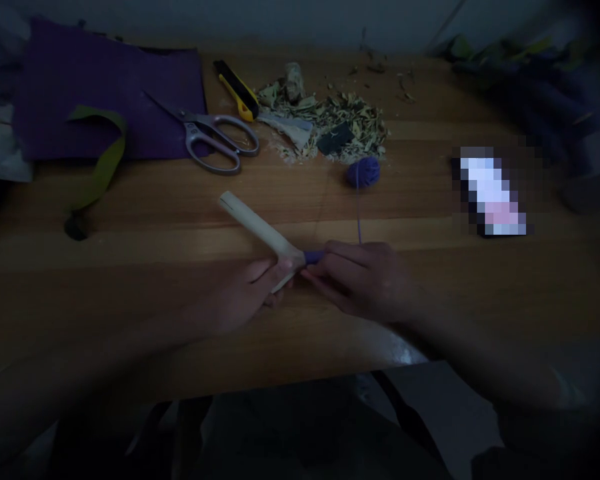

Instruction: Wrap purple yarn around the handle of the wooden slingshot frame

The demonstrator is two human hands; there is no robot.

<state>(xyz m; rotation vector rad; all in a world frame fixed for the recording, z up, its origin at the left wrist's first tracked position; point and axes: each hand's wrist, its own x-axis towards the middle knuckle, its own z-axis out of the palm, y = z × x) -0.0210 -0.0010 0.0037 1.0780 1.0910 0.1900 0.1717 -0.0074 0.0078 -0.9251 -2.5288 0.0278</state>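
A pale, peeled Y-shaped stick (260, 227) is held low over the middle of the table. My left hand (253, 290) is closed round its near prong, close to the fork. Purple yarn is wrapped round the stick's handle (313, 258), just right of the fork. My right hand (363, 277) is closed on that wrapped handle, hiding most of it. From the right hand a strand runs up to a small purple yarn ball (363, 173) on the table.
On the wooden table (145, 233), scissors (213, 143) lie partly on a purple sheet (115, 93), with a green strip (111, 160). A yellow-black cutter (237, 91) lies beside wood shavings (363, 123). At the right are a blurred-out phone (493, 193) and dark cloth (535, 87).
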